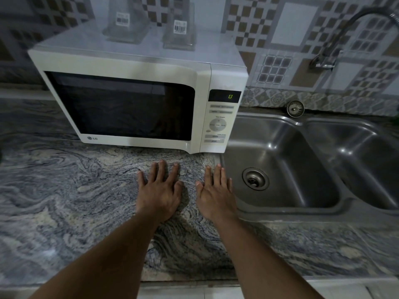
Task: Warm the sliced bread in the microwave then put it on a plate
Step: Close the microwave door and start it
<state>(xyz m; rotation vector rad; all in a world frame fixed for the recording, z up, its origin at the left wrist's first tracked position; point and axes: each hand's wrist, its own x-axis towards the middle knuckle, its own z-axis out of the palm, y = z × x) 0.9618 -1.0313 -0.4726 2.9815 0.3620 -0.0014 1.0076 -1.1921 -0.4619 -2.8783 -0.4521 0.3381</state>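
Observation:
A white microwave (138, 100) stands on the marbled countertop (64, 190), its dark-windowed door closed and its display showing a green 0. The control panel (218, 124) is on its right side. My left hand (158, 190) lies flat, palm down, on the counter just in front of the microwave. Beside it, near the sink's edge, my right hand (216, 193) rests the same way with fingers spread. Neither hand holds anything. No bread or plate is in view.
A steel double sink (302, 190) lies to the right, with a curved tap (336, 39) on the tiled wall above it and a loose strainer plug (295, 108) on its back rim. Two clear plastic containers (179, 26) stand on top of the microwave.

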